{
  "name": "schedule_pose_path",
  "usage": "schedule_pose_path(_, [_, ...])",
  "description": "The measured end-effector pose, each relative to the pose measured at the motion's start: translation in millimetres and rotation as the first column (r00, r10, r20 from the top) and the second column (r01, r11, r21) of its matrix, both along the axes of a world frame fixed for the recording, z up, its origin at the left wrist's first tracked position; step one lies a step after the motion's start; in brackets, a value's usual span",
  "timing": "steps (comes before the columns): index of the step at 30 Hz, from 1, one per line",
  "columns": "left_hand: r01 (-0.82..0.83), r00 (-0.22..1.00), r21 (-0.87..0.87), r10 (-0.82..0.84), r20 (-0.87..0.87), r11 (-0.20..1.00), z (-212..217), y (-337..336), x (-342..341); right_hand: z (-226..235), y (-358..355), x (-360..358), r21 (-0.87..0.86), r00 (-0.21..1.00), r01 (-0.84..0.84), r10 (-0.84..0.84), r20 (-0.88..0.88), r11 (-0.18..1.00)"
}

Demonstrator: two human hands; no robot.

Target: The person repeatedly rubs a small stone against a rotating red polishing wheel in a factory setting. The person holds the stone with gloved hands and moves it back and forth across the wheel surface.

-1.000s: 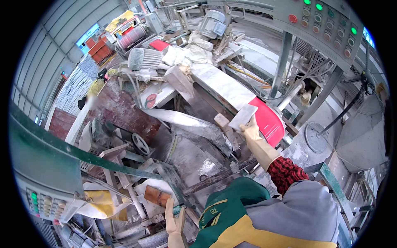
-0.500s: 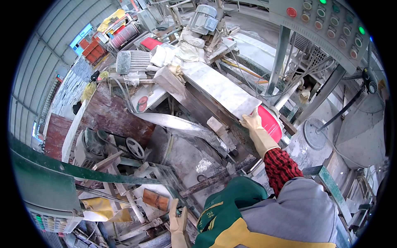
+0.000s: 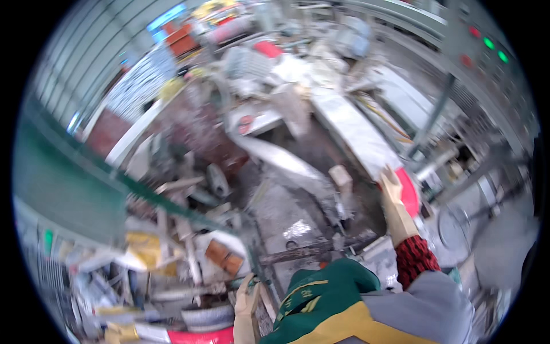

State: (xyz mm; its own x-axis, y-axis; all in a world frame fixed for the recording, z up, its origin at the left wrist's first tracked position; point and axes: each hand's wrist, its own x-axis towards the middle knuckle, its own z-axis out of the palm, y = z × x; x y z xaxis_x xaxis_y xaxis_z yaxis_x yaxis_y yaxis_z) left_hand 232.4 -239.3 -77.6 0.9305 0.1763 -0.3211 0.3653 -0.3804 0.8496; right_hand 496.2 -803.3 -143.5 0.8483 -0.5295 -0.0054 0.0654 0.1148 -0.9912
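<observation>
Stood right by the machine for this one, and everything was a bit smeared with motion. The right hand [image 3: 393, 195], in a pale rubber glove, was up at the near end of a long pale stone slab [image 3: 355, 129] lying on the saw bed. Its fingers [image 3: 391, 179] were spread and laid flat on the slab's end edge, just beside a red plate [image 3: 409, 192], not clamped round anything.

The slab's long axis ran from that hand away and up-left toward the cluttered far end of the machine, lying flat. To my eye it looked heavy, stiff and likely slick with wet slurry, with edges that could chip. I'd say you want palms on the end or both long edges, pushing rather than lifting. A small pale block [image 3: 342, 175] sat near it on the wet bed.

The left hand [image 3: 246, 298], also gloved, was low down near some junk by a brown brick [image 3: 224, 258]. I couldn't tell whether its fingers held anything.
</observation>
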Motion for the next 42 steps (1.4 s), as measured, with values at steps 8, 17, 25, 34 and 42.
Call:
schedule_pose_path(8, [-0.287,0.879,0.151,0.197,0.435,0.946,-1,35,-42,31,225,-39,0.197,0.718,-0.683,0.696,0.004,0.703])
schedule_pose_path(17, [-0.771,0.635,0.507,0.511,0.579,0.385,40,145,-156,100,391,-122,-0.036,-0.022,-0.999,0.942,-0.334,-0.037])
schedule_pose_path(25, [-0.681,0.447,0.727,0.834,0.324,0.083,73,252,-211,103,458,-153,-0.114,-0.109,-0.978,0.889,-0.445,-0.177])
schedule_pose_path(34, [-0.622,0.516,0.769,0.817,0.259,0.150,70,302,-212,104,455,-184,-0.062,-0.070,-0.991,0.842,-0.535,-0.122])
schedule_pose_path(42, [-0.680,0.491,0.732,0.761,0.424,0.031,55,301,-210,93,455,-192,-0.070,-0.064,-0.990,0.832,-0.550,-0.123])
